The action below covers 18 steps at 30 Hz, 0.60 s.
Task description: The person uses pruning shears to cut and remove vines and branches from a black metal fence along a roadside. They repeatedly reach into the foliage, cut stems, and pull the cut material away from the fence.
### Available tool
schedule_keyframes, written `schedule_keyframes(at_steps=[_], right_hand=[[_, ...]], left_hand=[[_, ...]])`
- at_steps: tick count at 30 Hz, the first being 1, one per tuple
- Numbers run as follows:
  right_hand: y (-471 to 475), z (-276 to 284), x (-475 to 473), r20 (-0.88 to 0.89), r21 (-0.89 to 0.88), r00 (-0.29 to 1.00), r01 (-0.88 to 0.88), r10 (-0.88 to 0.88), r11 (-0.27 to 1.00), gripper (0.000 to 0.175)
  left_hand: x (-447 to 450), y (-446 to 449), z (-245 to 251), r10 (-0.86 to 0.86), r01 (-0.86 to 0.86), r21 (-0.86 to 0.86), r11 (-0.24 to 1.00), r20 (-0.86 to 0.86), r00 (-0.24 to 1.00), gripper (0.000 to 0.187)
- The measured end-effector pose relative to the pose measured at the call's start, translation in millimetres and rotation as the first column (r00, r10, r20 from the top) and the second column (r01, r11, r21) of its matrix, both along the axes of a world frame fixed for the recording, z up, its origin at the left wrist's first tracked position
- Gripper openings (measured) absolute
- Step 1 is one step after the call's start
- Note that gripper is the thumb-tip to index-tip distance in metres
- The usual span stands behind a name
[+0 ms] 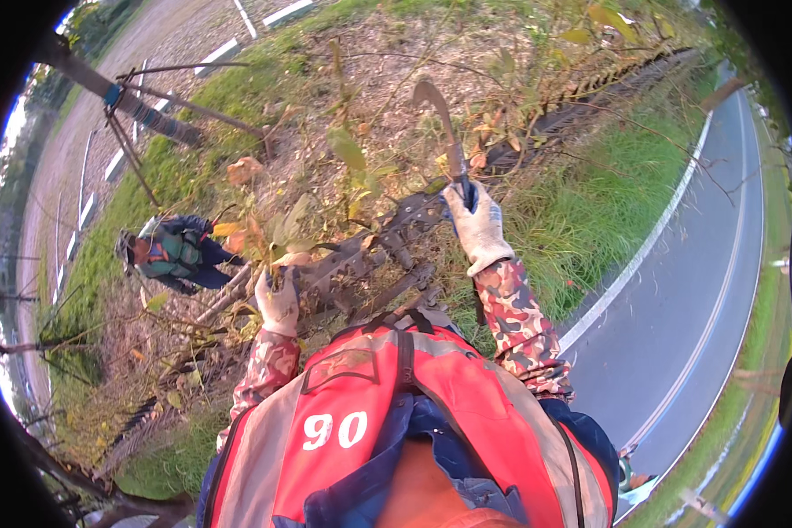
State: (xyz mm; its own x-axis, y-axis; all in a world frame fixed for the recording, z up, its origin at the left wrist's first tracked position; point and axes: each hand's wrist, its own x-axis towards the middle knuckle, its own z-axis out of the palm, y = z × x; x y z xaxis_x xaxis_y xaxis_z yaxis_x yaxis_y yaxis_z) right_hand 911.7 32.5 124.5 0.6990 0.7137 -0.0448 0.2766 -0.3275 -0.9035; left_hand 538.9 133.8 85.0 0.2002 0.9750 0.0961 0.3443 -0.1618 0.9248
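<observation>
My right hand (476, 224), in a pale work glove with blue on the palm side, grips the dark handle of a sickle (450, 125). Its curved, rusty-brown blade points away from me, over dry ground and thin stems. In my left hand (278, 302), also gloved, is a bunch of leafy stems (264, 247) with yellow, green and brown leaves. Part of the left fingers is hidden behind the leaves. A dark, weathered rail-like barrier (353, 264) with holes runs diagonally between my hands.
A co-worker (178, 251) in a cap and green vest stands beyond my left hand. Wooden poles prop a wrapped tree trunk (148, 115) at upper left. Tall grass (587, 204) borders an asphalt road (666, 317) on the right. Thin bare branches (660, 132) cross at upper right.
</observation>
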Motion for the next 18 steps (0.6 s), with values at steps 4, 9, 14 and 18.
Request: schedule_keyframes(at_steps=[4,9,14,18], right_hand=[[-13.1,-7.5,-2.9,-0.157,0.198,0.988,0.029,0.003,0.980,0.029],[-49.7,-13.1,1.2,-0.303,0.376,0.951,0.053,0.069,0.925,0.022],[-88.4,-4.7,6.6,-0.433,0.377,0.894,0.295,-0.115,0.878,0.029],[-112.8,-13.3,24.3,-0.445,0.369,0.865,0.412,-0.231,0.833,0.026]], left_hand=[[7.7,5.8,-12.7,0.069,-0.066,-0.073,0.995,0.031,0.997,0.015],[13.3,13.0,-32.8,0.110,-0.111,-0.021,0.994,-0.054,0.992,0.013],[7.0,9.7,-33.2,0.086,-0.085,0.031,0.996,-0.048,0.995,0.012],[7.4,4.7,-41.6,0.115,-0.118,-0.054,0.992,-0.047,0.992,0.026]])
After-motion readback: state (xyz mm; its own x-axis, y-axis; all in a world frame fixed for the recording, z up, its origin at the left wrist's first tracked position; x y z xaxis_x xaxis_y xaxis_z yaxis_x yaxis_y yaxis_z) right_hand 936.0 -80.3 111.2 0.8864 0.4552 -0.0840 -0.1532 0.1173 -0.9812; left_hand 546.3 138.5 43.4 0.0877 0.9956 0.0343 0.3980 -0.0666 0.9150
